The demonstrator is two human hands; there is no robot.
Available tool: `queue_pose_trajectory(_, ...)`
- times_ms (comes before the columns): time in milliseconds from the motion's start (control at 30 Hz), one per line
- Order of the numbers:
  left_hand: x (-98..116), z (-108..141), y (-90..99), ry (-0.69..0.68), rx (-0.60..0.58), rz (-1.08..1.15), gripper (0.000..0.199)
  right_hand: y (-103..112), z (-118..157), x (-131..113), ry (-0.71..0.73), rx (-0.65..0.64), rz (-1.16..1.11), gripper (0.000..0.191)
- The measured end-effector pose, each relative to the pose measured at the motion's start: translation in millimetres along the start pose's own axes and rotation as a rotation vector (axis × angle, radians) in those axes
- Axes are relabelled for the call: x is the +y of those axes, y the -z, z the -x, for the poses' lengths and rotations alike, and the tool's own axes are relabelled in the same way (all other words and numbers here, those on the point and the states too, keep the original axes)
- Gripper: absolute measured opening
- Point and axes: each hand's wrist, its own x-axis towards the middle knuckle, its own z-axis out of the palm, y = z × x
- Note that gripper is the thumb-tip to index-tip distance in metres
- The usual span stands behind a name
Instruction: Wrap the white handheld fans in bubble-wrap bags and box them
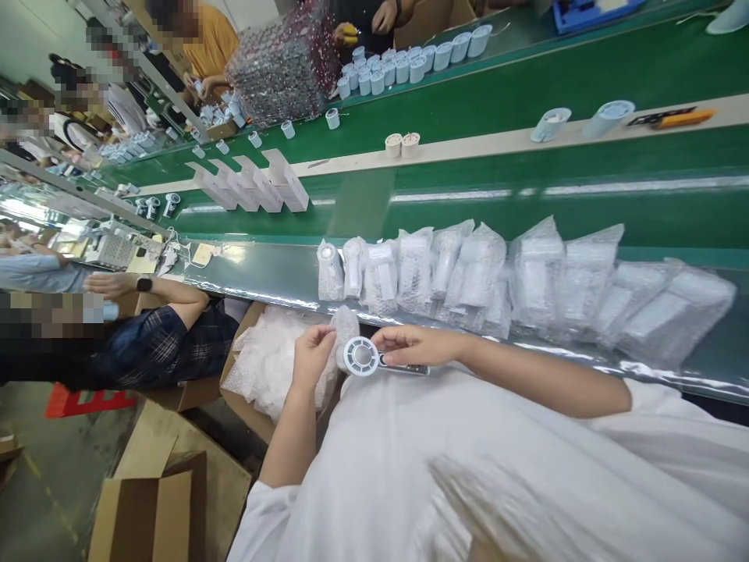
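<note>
My right hand (403,343) is closed around the handle of a small light-blue handheld fan (361,357), whose round slotted head points left. In my left hand (314,355) the fingers pinch the edge of a clear bubble-wrap bag (345,328). The bag stands beside the fan head; whether they touch I cannot tell. Both hands are close to my white shirt, just before the bench edge. Along that edge runs a row of bubble-wrapped packages (415,269), several of them leaning on each other.
An open carton full of bubble-wrap bags (263,367) stands below my left hand. Beyond the wrapped row lies a green conveyor (468,183) with upright white boxes (286,183) and pale blue cups (550,125). A co-worker's arm (175,300) is at left; other people work across the line.
</note>
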Motion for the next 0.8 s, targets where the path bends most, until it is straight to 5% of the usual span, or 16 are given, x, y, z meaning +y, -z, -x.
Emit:
queue_pose_trajectory(300, -4, 0, -1.2, -0.101, -0.171, -0.127, 0.014, -13, -7, 13, -0.011, 0.080, -0.053, 0.061)
queue_pose_trajectory(600, -5, 1, -8.9, -0.202, -0.132, -0.094, 0.014, -6, -13, 23, -0.081, 0.104, -0.465, 0.091)
queue_pose_trajectory(800, 1, 3, -10.5, -0.263, -0.287, -0.104, 0.019, -11, -16, 13, -0.094, 0.009, -0.577, 0.068)
